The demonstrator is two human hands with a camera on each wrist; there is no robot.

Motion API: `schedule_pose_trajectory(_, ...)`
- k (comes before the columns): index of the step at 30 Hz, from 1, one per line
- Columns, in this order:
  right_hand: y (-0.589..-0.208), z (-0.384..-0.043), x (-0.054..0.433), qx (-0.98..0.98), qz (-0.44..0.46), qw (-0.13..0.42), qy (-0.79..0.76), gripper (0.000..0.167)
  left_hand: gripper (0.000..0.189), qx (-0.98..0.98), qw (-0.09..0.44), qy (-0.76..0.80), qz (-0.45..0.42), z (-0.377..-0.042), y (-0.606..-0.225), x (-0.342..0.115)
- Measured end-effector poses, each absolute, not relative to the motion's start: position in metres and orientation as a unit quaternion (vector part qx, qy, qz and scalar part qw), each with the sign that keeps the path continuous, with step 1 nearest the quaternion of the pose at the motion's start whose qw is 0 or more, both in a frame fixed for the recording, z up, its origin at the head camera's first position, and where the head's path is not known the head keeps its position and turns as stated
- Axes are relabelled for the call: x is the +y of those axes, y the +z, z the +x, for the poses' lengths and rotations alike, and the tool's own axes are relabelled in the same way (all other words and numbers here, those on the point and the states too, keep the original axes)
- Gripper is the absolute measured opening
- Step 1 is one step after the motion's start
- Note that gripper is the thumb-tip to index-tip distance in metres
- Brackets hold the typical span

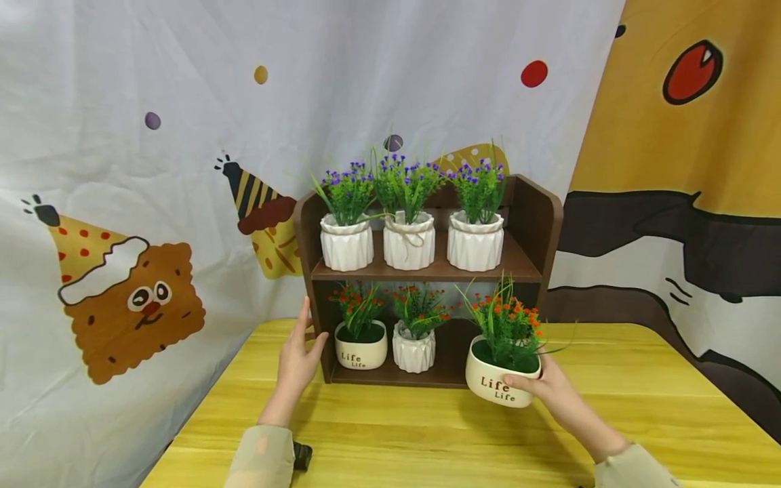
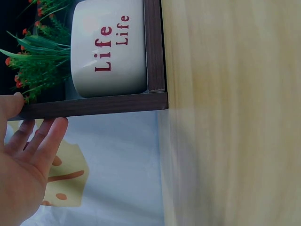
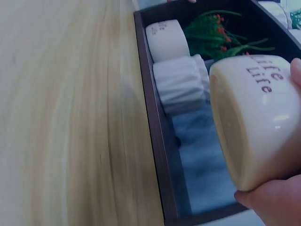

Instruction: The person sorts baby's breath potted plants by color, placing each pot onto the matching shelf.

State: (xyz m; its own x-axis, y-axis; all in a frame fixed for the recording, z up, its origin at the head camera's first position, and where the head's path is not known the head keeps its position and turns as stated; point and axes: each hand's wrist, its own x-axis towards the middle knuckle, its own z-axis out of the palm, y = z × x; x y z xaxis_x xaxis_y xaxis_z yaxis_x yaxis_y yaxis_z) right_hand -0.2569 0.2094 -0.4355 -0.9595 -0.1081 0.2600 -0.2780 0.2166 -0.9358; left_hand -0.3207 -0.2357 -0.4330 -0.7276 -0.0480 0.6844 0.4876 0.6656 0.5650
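Note:
My right hand [image 1: 552,386] holds an oval cream flowerpot [image 1: 502,374] with "Life" lettering and orange-red artificial flowers, thumb over its front. The pot is lifted and tilted in front of the lower right of a dark brown two-tier shelf [image 1: 427,274]; its underside shows in the right wrist view. My left hand [image 1: 299,356] grips the shelf's left side panel [image 2: 94,106], thumb on the inner side and fingers outside. Beside it on the lower tier stands a matching cream pot [image 1: 361,349] with red flowers, then a white ribbed pot [image 1: 415,349], also red-flowered.
On the upper tier stand three white ribbed pots with purple flowers: left [image 1: 346,244], middle [image 1: 409,242] and right [image 1: 476,242]. The shelf rests on a yellow wood-grain table [image 1: 403,434]. Behind hangs a cartoon-printed cloth [image 1: 183,149].

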Motion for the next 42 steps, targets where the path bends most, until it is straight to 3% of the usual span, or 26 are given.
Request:
schedule_pose_trajectory(15, -0.437, -0.258, 0.175, -0.731, 0.049, 0.094, 0.674, 0.065, 0.085, -0.844, 0.351, -0.382, -0.135, -0.319, -0.432, -0.235)
schedule_pose_trajectory(25, -0.44, -0.266, 0.167, -0.736, 0.001, 0.079, 0.673, 0.073, 0.086, -0.84, 0.36, -0.381, -0.141, -0.321, -0.433, -0.236)
schedule_pose_trajectory(42, -0.467, -0.296, 0.158, -0.724, -0.006, 0.09, 0.684, 0.071, 0.085, -0.839, 0.361, -0.381, -0.144, -0.322, -0.435, -0.237)
